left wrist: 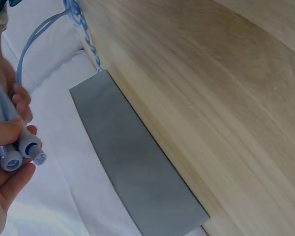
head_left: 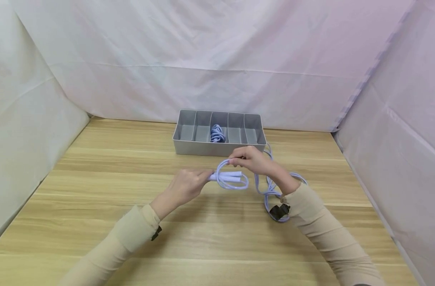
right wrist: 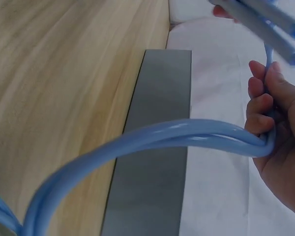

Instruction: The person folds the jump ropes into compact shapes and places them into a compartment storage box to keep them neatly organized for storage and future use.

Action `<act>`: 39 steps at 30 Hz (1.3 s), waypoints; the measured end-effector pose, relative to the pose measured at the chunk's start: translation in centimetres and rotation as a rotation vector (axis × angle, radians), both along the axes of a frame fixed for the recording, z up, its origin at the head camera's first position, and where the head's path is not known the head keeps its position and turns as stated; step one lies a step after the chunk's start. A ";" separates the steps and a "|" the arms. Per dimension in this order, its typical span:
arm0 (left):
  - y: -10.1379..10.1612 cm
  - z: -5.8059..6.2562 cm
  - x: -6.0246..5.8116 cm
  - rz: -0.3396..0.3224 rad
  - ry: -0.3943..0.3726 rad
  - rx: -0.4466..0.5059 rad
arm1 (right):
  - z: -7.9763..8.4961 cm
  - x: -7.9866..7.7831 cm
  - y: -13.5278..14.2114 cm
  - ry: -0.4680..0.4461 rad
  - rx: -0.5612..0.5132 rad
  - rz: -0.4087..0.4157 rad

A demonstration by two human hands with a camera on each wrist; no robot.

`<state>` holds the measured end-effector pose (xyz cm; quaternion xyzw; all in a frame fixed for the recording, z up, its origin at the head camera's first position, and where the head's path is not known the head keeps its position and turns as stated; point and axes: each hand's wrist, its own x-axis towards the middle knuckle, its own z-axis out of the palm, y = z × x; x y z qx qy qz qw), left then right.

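Note:
My left hand (head_left: 188, 186) grips the two pale blue handles of a jump rope (head_left: 231, 174) side by side, pointing right in the head view. In the left wrist view the handles' capped ends (left wrist: 11, 161) poke out between thumb and fingers. My right hand (head_left: 252, 159) holds the doubled cord in curled fingers. A loop of that cord (head_left: 222, 184) passes around the handles. The rest of the cord (head_left: 271, 193) trails onto the table below my right forearm. In the right wrist view the doubled cord (right wrist: 187, 132) runs out of my fist.
Behind my hands stands a grey divided box (head_left: 199, 148) near the table's back edge. A coiled blue cord (head_left: 217, 134) lies in its middle compartment. White cloth (head_left: 167, 79) hangs behind and at both sides of the wooden table (head_left: 113, 190).

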<state>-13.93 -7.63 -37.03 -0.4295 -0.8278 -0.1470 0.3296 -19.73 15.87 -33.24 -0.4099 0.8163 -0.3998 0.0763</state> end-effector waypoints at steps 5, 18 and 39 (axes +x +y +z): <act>-0.1 0.4 0.1 -0.007 -0.001 0.078 | -0.9 0.2 -0.1 -0.079 -0.073 -0.007; -0.2 0.6 -0.2 -0.112 -0.156 0.225 | -2.3 0.6 -0.8 -0.110 -0.080 0.040; -0.2 0.3 -0.4 -0.009 -0.390 0.297 | -3.6 2.7 -3.1 0.015 0.079 -0.183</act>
